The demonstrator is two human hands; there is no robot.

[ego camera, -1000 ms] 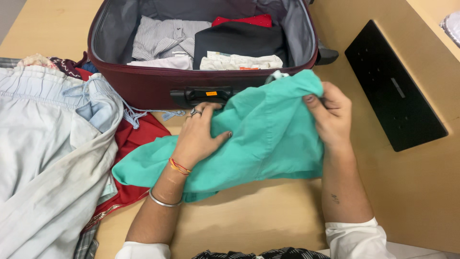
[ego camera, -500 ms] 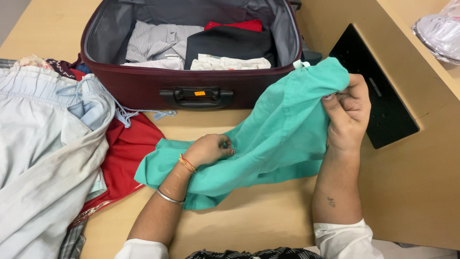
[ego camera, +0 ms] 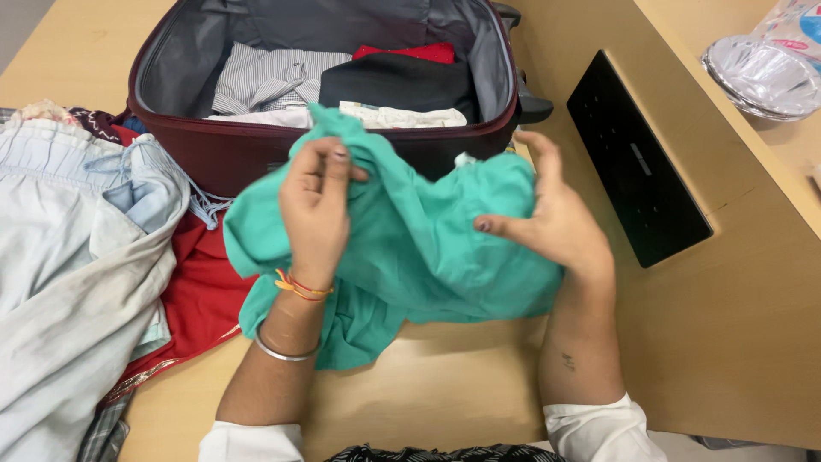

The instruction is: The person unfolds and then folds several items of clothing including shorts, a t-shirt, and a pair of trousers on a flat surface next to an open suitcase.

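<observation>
The wooden table (ego camera: 479,402) carries all items. An open maroon suitcase (ego camera: 248,150) sits at its far edge, holding a striped shirt (ego camera: 265,77), a black folded garment (ego camera: 398,81) and a red item (ego camera: 410,51). A pile of pale blue clothing (ego camera: 77,257) lies at the left, partly over a red cloth (ego camera: 205,291). A black panel (ego camera: 637,162) is set into the table at the right. The teal garment (ego camera: 419,248) is bunched in front of the suitcase, raised off the table between both hands. The left hand (ego camera: 316,205) pinches a fold of it with fingers closed. The right hand (ego camera: 547,222) supports the garment's right side, fingers spread and extended. A foil container (ego camera: 761,77) stands far right.
</observation>
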